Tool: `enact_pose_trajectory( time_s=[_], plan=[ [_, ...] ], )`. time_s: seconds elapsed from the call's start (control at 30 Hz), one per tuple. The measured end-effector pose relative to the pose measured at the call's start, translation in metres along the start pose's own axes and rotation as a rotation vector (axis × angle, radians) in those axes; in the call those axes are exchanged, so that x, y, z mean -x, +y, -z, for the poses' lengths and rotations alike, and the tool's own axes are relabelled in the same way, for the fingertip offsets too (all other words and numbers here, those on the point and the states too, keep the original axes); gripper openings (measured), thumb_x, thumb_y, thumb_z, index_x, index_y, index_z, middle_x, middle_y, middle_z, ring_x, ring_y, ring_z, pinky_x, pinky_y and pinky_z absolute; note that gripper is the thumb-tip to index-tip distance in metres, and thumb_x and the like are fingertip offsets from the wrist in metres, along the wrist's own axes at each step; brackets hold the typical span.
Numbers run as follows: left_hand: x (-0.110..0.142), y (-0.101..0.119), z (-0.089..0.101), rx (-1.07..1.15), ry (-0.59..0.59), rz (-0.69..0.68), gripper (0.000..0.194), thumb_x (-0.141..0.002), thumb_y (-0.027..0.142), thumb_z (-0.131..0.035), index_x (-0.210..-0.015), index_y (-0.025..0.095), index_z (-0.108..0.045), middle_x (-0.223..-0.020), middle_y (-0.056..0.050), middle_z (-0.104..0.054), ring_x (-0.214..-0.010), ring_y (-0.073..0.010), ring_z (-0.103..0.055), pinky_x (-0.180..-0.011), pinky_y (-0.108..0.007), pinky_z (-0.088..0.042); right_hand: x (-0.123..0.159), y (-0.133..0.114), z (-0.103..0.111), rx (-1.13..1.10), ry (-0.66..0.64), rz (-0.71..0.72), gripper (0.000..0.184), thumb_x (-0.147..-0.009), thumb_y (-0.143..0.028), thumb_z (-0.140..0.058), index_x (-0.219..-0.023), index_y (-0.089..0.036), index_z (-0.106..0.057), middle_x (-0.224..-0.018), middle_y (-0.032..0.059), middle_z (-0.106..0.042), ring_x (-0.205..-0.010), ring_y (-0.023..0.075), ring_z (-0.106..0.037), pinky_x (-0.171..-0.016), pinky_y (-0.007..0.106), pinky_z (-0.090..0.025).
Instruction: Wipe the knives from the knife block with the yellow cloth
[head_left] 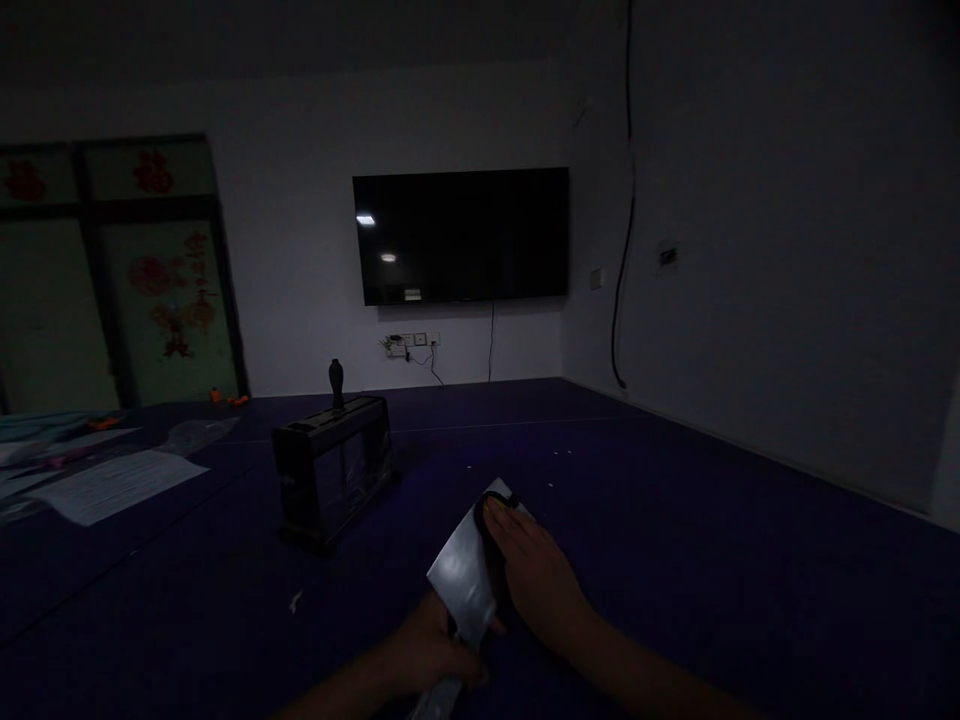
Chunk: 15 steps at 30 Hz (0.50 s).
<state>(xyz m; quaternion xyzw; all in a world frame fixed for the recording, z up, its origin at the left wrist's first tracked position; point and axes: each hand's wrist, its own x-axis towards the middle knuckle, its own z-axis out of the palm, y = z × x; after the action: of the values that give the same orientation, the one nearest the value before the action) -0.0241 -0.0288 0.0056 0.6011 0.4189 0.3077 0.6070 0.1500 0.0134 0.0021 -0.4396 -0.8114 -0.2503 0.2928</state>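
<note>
A cleaver with a broad, shiny silver blade is held low in front of me, its blade pointing up and away. My left hand is closed around its handle, close to the blade; part of the silvery handle shows below the fingers. My right hand presses a dark cloth-like piece with a small yellow patch against the right side of the blade. The fingers cover much of that piece, so its full shape is hidden. To the left stands a black knife block, with one dark handle sticking up from it.
Printed papers and a clear plastic bag lie at the left on the dark blue surface. Small white scraps and orange items are scattered about. A television hangs on the far wall. The room is dim.
</note>
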Motion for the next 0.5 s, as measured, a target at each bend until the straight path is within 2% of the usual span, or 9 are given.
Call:
enact_pose_trajectory(
  time_s=[0.2, 0.5],
  plan=[
    [-0.0016, 0.0018, 0.0027, 0.057, 0.092, 0.001, 0.049, -0.039, 0.006, -0.064, -0.088, 0.014, -0.063, -0.056, 0.005, -0.057, -0.046, -0.0090, -0.047, -0.047, -0.021, -0.033, -0.0016, 0.0016, -0.0040, -0.007, -0.023, -0.016, 0.070, -0.066, 0.005, -0.034, -0.132, -0.016, -0.038, -0.137, 0.0056, -0.040, -0.120, 0.0210, -0.042, -0.098, 0.038, -0.037],
    [-0.0058, -0.0018, 0.0046, 0.135, 0.153, -0.057, 0.048, -0.040, 0.008, -0.064, -0.088, 0.013, -0.065, -0.054, 0.003, -0.058, -0.045, -0.0096, -0.047, -0.046, -0.022, -0.033, 0.0001, 0.0013, -0.0015, -0.039, -0.051, -0.008, 0.065, -0.068, 0.004, -0.034, -0.129, -0.014, -0.043, -0.134, 0.0068, -0.043, -0.117, 0.0215, -0.044, -0.097, 0.038, -0.038]
  ],
)
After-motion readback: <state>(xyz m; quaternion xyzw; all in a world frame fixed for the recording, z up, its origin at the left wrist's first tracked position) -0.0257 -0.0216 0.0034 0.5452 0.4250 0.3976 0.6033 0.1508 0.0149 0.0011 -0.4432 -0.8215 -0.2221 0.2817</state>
